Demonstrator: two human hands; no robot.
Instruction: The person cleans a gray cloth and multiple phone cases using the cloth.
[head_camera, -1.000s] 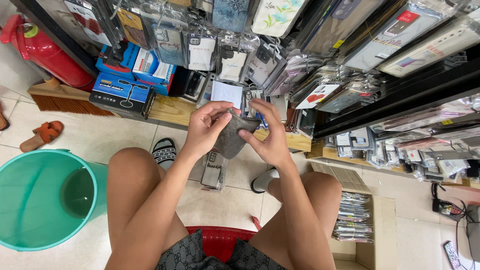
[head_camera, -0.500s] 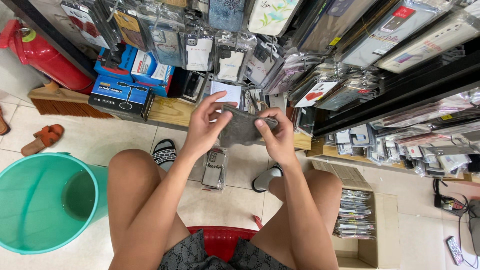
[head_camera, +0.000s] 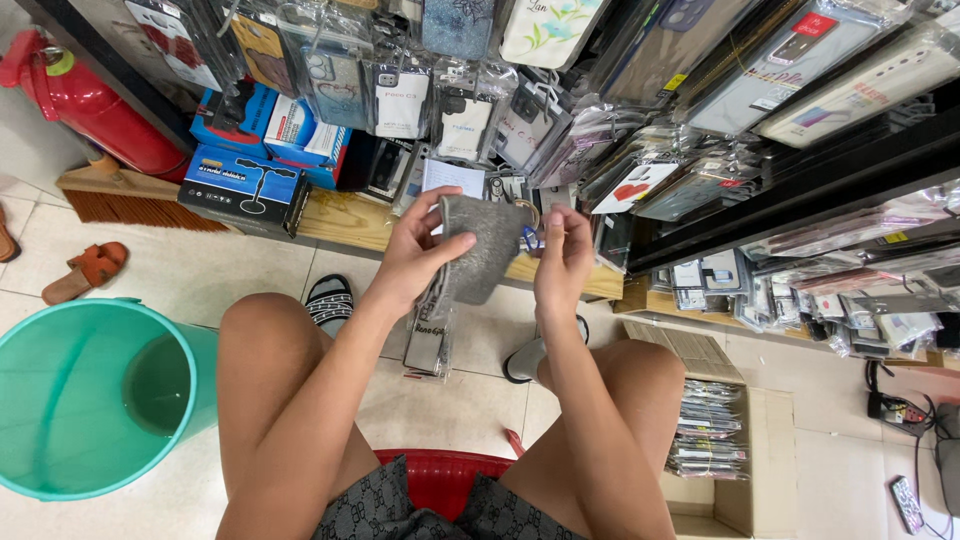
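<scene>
View from above of a seated person's bare knees and two hands, in front of a wall of packaged phone cases. At far left, a red gas cylinder (head_camera: 85, 100) leans by the wall, with an orange sandal (head_camera: 88, 270) on the tiled floor and a green plastic bucket (head_camera: 95, 395) below it. Blue boxes (head_camera: 245, 180) sit on a low wooden shelf (head_camera: 345, 220). Near the middle, the left hand (head_camera: 415, 260) is closed in a grip around the left edge of a grey phone case (head_camera: 480, 250), held upright between the knees and the hanging packets. A clear packet (head_camera: 430, 335) hangs just beneath that hand. The right hand (head_camera: 562, 258) pinches the case's right edge, thumb and fingers closed on it beside a small ring. At right, a cardboard box (head_camera: 720, 440) holds stacked packets; cables lie at far right.
</scene>
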